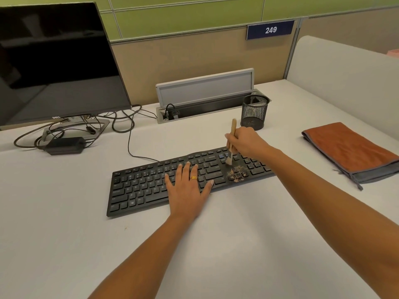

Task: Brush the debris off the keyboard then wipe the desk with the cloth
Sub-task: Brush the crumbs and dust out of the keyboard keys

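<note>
Head view: a small brush [233, 128] touches a black keyboard [140, 188] on the white bench [64, 234].
The left hand [187, 186] lies flat on the middle keys with its fingers spread. The right hand [248, 142] pinches the brush handle, and the bristles touch keys near the right end. Brown crumbs [237, 171] sit on the keys just in front of the bristles. The orange cloth [349, 152] lies folded on the bench, well off to the right. A black mesh cup [254, 113] stands behind the brush.

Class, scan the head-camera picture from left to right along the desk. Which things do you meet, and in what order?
power adapter → left hand → brush → mesh pen cup → folded orange cloth
</note>
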Tool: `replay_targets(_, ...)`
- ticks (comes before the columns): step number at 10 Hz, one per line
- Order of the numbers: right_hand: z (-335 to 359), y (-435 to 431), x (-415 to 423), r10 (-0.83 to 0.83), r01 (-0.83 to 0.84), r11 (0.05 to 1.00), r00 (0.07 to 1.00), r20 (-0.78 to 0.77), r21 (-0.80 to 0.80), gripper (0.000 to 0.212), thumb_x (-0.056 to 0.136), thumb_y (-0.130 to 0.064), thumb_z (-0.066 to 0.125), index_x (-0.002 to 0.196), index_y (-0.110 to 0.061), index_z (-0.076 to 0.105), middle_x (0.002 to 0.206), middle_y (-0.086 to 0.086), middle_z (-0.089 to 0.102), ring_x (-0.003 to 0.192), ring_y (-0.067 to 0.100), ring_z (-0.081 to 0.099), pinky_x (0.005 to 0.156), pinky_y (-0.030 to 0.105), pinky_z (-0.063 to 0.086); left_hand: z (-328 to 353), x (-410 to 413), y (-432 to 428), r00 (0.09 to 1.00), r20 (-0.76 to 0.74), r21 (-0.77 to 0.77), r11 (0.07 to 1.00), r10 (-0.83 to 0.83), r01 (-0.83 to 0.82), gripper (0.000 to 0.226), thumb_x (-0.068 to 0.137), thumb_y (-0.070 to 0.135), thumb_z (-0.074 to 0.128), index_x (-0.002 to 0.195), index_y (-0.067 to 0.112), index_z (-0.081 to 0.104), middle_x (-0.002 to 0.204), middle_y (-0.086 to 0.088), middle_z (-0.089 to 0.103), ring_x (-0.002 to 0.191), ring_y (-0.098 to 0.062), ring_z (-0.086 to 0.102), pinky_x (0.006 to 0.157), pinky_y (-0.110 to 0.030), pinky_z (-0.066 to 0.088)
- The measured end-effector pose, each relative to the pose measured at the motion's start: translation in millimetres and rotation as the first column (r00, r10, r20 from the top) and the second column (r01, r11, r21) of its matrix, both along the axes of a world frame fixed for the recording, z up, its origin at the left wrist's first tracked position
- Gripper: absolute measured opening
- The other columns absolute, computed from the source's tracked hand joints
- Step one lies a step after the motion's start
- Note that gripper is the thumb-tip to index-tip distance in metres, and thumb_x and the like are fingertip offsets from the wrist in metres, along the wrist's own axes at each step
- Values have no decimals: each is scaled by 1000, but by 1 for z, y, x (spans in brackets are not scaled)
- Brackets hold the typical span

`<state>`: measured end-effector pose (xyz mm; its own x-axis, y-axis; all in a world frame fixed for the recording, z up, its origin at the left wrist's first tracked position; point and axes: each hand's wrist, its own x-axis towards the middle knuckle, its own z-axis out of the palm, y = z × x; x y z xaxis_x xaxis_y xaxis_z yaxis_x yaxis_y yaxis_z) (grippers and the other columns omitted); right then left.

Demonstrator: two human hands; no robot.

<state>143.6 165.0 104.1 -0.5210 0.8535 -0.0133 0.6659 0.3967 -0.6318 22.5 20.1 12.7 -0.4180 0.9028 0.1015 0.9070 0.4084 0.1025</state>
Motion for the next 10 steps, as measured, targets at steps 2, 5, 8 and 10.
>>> replay_targets(2,-3,1,3,-82,50,976,987,141,213,42,100,-27,36,101,5,63,97,20,65,87,32,62,69,32,44,-1,0,0,1000,4,7,1000,-2,2,71,94,64,20,152,23,17,160,2,11,148,-17,2,116,-51,0)
replay_targets(5,-7,1,6,-4,-8,995,993,116,102,42,100,-29,38,97,2,66,93,15,68,86,28,66,82,37,52,-1,0,0,1000,-1,6,1000,2,-2,71,94,64,19,152,23,16,160,2,10,148,-17,1,116,-52,1)
replay_targets(8,-7,2,8,-64,28,978,983,170,209,44,100,-36,35,98,-4,66,91,11,66,82,25,61,75,36,48,-1,0,0,1000,-14,2,1000,3,-2,71,94,65,18,152,23,16,160,2,11,148,-17,2,116,-51,3)
replay_targets(10,-8,-3,4,-5,-30,979,985,170,201,45,99,-39,36,100,-6,66,96,10,68,87,26,64,76,35,49,0,0,0,1000,-8,6,1000,0,0,71,94,64,19,152,23,16,160,1,11,148,-17,2,116,-51,3)
